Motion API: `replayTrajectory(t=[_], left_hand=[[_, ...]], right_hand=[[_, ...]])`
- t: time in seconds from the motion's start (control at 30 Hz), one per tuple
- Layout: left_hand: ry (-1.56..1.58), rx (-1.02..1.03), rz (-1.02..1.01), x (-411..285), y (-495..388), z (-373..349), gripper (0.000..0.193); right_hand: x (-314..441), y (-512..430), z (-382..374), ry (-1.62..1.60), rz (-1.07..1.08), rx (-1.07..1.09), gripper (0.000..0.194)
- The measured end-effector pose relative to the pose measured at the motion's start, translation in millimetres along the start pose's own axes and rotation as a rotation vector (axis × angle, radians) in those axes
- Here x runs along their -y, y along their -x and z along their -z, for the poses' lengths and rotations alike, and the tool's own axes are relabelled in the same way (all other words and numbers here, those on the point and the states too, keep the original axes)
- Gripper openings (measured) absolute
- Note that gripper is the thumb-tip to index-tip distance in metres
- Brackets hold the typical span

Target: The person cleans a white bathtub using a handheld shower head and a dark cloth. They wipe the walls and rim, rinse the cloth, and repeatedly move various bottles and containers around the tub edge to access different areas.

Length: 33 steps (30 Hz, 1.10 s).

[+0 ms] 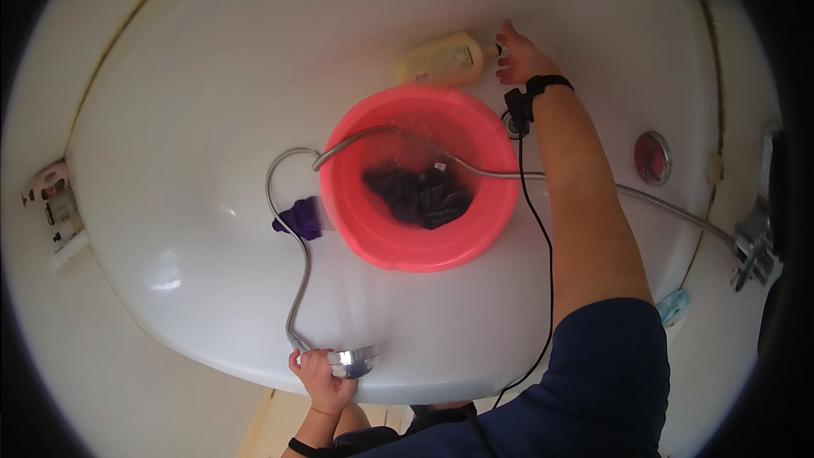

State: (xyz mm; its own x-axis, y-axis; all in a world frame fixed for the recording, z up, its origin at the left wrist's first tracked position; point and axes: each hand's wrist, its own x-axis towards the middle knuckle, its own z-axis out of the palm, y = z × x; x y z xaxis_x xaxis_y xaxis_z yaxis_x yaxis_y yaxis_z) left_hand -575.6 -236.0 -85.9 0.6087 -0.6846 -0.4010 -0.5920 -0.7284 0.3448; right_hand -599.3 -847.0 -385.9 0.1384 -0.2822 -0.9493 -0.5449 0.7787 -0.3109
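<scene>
At the tub's near rim, my left hand [325,381] grips the handle of a chrome shower head [351,362]. My right hand [523,56] reaches to the far side with its fingers apart. Its fingertips are close to the dark-tipped neck of a yellowish plastic bottle [439,58] lying on its side; whether they touch is unclear. Between my hands a pink plastic basin [420,257] stands in the white bathtub [210,108]. Dark wet cloth [416,194] with a small white tag lies inside it. A metal shower hose [304,267] loops from the shower head and across the basin.
Purple cloth [302,219] lies left of the basin, partly under the hose. A drain [510,124] and a round overflow plate [652,158] are to the right. The hose leads to a chrome mixer tap [753,245]. A black cable [548,254] hangs from my right wrist. Bottles [57,203] stand at the left corner.
</scene>
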Motion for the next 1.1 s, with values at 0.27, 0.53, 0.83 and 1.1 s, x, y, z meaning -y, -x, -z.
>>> replayTrajectory(t=[0.27,0.53,0.83,1.1], left_hand=[[-0.056,-0.084,-0.036,-10.6,2.2,-6.0,0.033],[-0.032,-0.081,-0.012,-4.5,3.7,-8.1,0.03],[0.196,-0.296,-0.112,-9.3,-6.9,0.0,0.018],[0.651,-0.455,-0.257,-13.8,-31.3,84.2,0.017]], right_hand=[[-11.3,-50.6,-23.7,-0.15,0.192,-0.018,0.055],[21.1,32.7,-49.1,0.342,0.555,-0.174,0.041],[9.6,266.2,-103.7,0.523,1.124,-0.282,0.023],[-103.9,426.9,-218.5,0.797,1.612,-0.172,0.017]])
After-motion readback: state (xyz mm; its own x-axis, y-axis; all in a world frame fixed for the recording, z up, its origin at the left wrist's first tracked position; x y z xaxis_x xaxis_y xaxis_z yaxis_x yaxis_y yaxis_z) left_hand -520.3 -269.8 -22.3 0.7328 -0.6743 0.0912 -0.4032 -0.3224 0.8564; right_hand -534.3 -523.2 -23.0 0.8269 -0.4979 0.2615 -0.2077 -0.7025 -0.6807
